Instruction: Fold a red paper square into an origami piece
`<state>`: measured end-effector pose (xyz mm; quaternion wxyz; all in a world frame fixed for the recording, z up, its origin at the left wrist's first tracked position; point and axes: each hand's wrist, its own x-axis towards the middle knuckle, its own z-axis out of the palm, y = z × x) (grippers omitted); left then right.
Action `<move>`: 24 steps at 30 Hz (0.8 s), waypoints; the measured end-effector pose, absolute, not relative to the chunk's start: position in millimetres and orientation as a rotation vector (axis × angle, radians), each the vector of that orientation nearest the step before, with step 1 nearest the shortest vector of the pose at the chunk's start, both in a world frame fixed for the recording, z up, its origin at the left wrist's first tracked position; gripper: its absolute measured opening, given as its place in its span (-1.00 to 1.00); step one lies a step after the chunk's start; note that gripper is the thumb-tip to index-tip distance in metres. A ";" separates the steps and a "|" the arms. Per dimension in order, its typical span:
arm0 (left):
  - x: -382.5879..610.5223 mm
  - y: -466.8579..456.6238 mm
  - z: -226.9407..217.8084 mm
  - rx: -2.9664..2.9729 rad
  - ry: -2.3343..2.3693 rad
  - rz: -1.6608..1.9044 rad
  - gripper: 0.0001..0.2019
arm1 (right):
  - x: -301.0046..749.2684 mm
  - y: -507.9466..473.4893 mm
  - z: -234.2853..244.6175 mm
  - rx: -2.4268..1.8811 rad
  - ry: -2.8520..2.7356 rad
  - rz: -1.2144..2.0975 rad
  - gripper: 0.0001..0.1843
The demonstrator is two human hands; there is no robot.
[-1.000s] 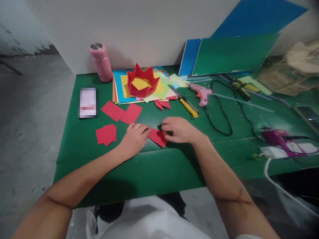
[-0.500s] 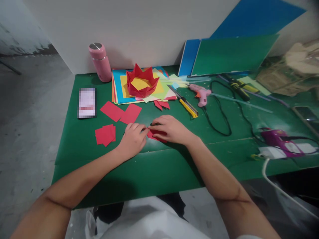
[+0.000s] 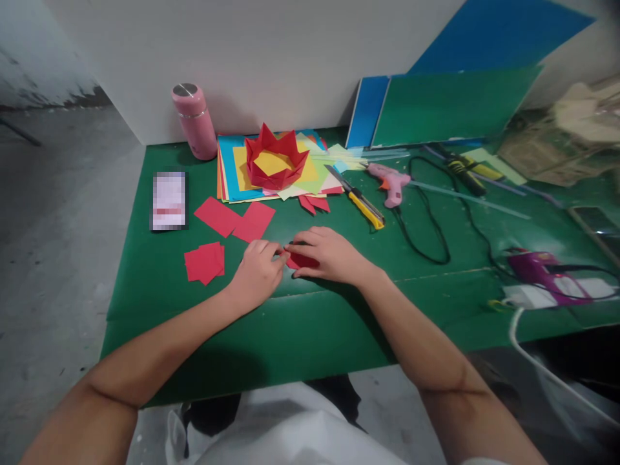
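On the green table my two hands meet over a small red paper piece. My left hand has its fingers curled and pinches the paper's left edge. My right hand lies over the paper, fingers pressed down on it, hiding most of it. Loose red paper squares lie to the left of my left hand, and two more red squares lie just beyond it. A folded red paper crown sits on a stack of coloured sheets at the back.
A pink bottle stands at the back left, a phone lies near the left edge. A yellow utility knife, a pink glue gun with black cord, a purple tool and blue and green boards lie to the right.
My right hand has slid left onto the red paper and now covers it, meeting my left hand. The paper looks folded smaller than a second ago.
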<state>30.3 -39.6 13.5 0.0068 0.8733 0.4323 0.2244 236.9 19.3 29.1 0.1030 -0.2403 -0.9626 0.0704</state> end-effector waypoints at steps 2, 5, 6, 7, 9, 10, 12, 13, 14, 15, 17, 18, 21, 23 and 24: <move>30.6 -40.1 13.4 2.739 1.353 0.691 -0.78 | 236.7 20.3 26.7 -0.710 -2.834 0.180 -0.51; 29.8 -40.1 14.3 2.733 1.358 0.677 -0.77 | 237.0 22.1 24.7 -0.706 -2.815 0.179 -0.61; 28.9 -39.5 14.8 2.728 1.355 0.681 -0.77 | 237.2 22.7 24.9 -0.697 -2.812 0.189 -0.64; 27.6 -38.5 15.4 2.722 1.342 0.691 -0.76 | 237.4 23.3 25.4 -0.684 -2.812 0.200 -0.66; 24.1 -35.3 16.6 2.703 1.302 0.711 -0.76 | 238.0 24.6 27.6 -0.657 -2.812 0.211 -0.68; 22.1 -33.5 17.2 2.676 1.287 0.717 -0.76 | 238.3 25.2 28.9 -0.646 -2.817 0.215 -0.69; 18.7 -30.2 18.5 2.629 1.257 0.722 -0.74 | 239.1 26.4 31.3 -0.621 -2.826 0.224 -0.69; 17.5 -29.1 19.1 2.616 1.243 0.725 -0.74 | 239.5 26.8 32.3 -0.612 -2.828 0.234 -0.69; 16.7 -28.5 19.7 2.605 1.233 0.725 -0.74 | 239.8 27.1 32.9 -0.609 -2.827 0.249 -0.69; 16.4 -28.4 20.3 2.594 1.233 0.724 -0.74 | 240.0 27.2 33.2 -0.607 -2.827 0.266 -0.69; 16.6 -29.0 21.3 2.565 1.254 0.722 -0.73 | 239.7 26.9 33.0 -0.617 -2.826 0.304 -0.71; 17.0 -29.5 21.6 2.545 1.270 0.725 -0.73 | 239.2 26.6 32.7 -0.629 -2.830 0.320 -0.71; 17.5 -29.9 21.4 2.490 1.287 0.751 -0.72 | 237.0 25.6 31.7 -0.676 -2.834 0.335 -0.66; 16.6 -28.4 20.2 2.451 1.297 0.775 -0.75 | 235.6 25.1 31.1 -0.703 -2.835 0.335 -0.63; 15.7 -27.2 19.3 2.428 1.311 0.792 -0.76 | 235.1 25.0 30.8 -0.716 -2.834 0.336 -0.62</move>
